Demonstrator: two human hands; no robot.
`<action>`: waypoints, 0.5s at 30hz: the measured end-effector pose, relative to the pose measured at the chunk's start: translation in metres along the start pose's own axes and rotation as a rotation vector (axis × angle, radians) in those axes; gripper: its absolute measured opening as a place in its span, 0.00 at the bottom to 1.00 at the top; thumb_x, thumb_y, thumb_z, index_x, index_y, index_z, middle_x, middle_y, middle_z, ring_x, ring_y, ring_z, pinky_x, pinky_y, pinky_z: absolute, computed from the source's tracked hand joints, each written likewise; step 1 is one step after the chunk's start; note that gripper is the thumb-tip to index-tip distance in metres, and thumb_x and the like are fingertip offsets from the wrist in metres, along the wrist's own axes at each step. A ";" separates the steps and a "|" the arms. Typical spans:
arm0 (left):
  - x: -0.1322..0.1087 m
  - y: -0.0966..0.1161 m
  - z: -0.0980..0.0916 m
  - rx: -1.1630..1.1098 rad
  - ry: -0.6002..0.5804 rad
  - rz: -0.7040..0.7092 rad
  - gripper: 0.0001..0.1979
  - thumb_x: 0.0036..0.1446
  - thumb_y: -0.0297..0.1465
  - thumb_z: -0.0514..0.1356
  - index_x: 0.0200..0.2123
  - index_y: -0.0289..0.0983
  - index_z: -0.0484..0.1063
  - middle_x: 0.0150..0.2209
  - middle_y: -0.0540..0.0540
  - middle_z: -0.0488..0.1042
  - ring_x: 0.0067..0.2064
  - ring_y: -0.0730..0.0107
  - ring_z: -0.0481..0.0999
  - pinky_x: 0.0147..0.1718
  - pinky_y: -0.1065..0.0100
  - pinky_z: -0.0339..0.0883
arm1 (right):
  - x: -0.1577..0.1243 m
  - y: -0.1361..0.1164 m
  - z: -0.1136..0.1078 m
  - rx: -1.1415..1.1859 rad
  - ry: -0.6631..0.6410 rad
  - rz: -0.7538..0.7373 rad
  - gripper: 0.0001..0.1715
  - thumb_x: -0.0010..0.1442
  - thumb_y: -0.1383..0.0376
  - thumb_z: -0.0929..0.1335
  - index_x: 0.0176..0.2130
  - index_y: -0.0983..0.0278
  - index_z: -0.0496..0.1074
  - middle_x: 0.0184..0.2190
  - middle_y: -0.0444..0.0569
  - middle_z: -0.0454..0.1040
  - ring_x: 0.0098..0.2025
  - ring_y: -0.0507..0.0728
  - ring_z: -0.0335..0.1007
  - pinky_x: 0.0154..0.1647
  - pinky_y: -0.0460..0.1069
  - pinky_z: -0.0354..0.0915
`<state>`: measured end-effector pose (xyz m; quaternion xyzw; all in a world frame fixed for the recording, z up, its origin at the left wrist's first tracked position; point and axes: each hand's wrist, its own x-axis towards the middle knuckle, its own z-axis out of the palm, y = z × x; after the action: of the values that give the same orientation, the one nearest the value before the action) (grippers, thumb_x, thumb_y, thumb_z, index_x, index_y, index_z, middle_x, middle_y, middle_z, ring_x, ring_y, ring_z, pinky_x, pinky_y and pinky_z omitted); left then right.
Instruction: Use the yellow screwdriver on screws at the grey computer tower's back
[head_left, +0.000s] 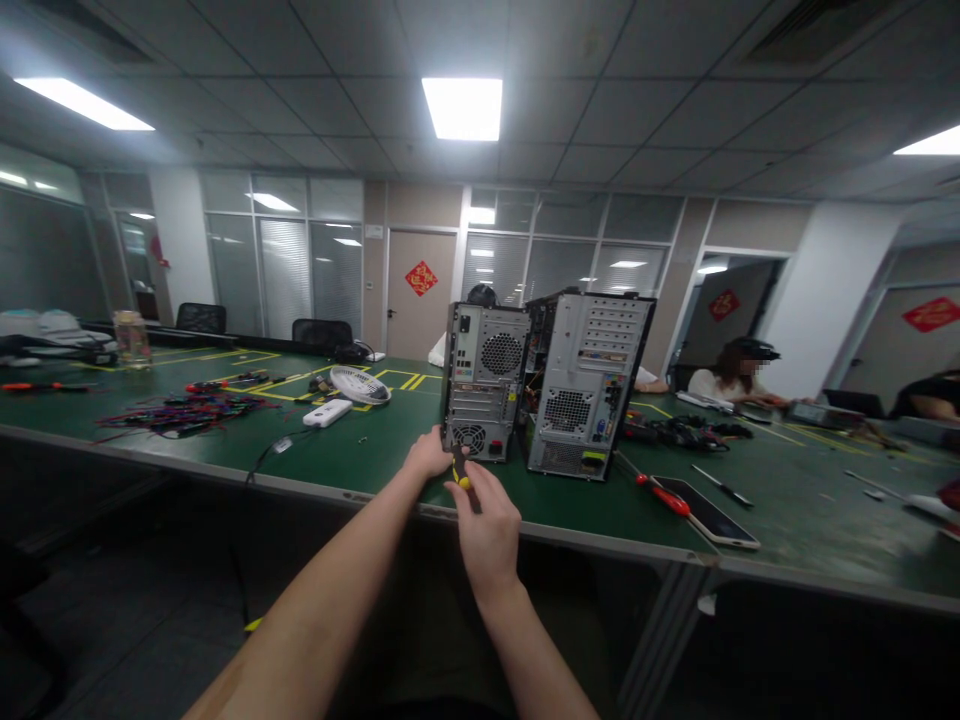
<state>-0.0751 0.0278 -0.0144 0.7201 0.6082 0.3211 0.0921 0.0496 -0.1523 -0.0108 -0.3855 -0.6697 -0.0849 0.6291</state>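
Two computer towers stand upright side by side on the green table, rear panels facing me. My right hand (489, 515) is closed around the black and yellow handle of a screwdriver (460, 474), in front of the lower rear of the left computer tower (486, 395). The shaft and tip cannot be made out. Beside that tower's lower left corner, my left hand (427, 456) sits close against the case; its fingers are mostly hidden. The right computer tower (589, 390) has an open side facing the left one, and neither hand touches it.
On the green table (390, 445), a bundle of thin cables (191, 412), a white power strip (328, 413) and a white racket-shaped object (361, 385) lie left. Rightward are a red-handled screwdriver (667, 496), a phone (712, 515) and black cables (694, 432). A person (739, 375) sits far right.
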 end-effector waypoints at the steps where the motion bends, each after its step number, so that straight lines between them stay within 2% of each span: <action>1: 0.000 0.000 0.000 -0.002 0.001 0.000 0.37 0.53 0.58 0.63 0.56 0.39 0.66 0.51 0.36 0.79 0.54 0.47 0.79 0.48 0.60 0.70 | 0.000 -0.001 0.000 -0.002 -0.003 -0.006 0.18 0.68 0.64 0.69 0.55 0.65 0.77 0.51 0.59 0.79 0.52 0.62 0.78 0.55 0.55 0.74; 4: 0.000 -0.001 0.000 -0.006 0.006 -0.007 0.36 0.53 0.58 0.63 0.55 0.39 0.66 0.51 0.36 0.79 0.53 0.47 0.79 0.48 0.60 0.70 | 0.000 -0.005 -0.002 0.002 -0.012 -0.004 0.19 0.69 0.65 0.67 0.57 0.64 0.76 0.52 0.59 0.78 0.54 0.62 0.76 0.56 0.55 0.73; 8: -0.001 0.000 0.000 -0.008 -0.001 -0.015 0.37 0.52 0.58 0.63 0.56 0.39 0.66 0.50 0.35 0.79 0.52 0.48 0.80 0.47 0.61 0.70 | -0.001 -0.008 -0.004 -0.001 0.001 0.032 0.19 0.70 0.67 0.65 0.57 0.63 0.76 0.49 0.57 0.77 0.50 0.60 0.77 0.52 0.53 0.74; 15: -0.002 0.002 -0.002 -0.021 -0.007 -0.017 0.37 0.52 0.59 0.63 0.55 0.39 0.65 0.50 0.35 0.79 0.53 0.47 0.79 0.48 0.60 0.70 | 0.001 -0.006 -0.007 -0.067 -0.069 -0.040 0.21 0.68 0.73 0.63 0.54 0.62 0.78 0.53 0.55 0.79 0.53 0.60 0.75 0.56 0.57 0.71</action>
<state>-0.0749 0.0249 -0.0127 0.7149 0.6108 0.3241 0.1045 0.0509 -0.1602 -0.0063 -0.3956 -0.6953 -0.1065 0.5905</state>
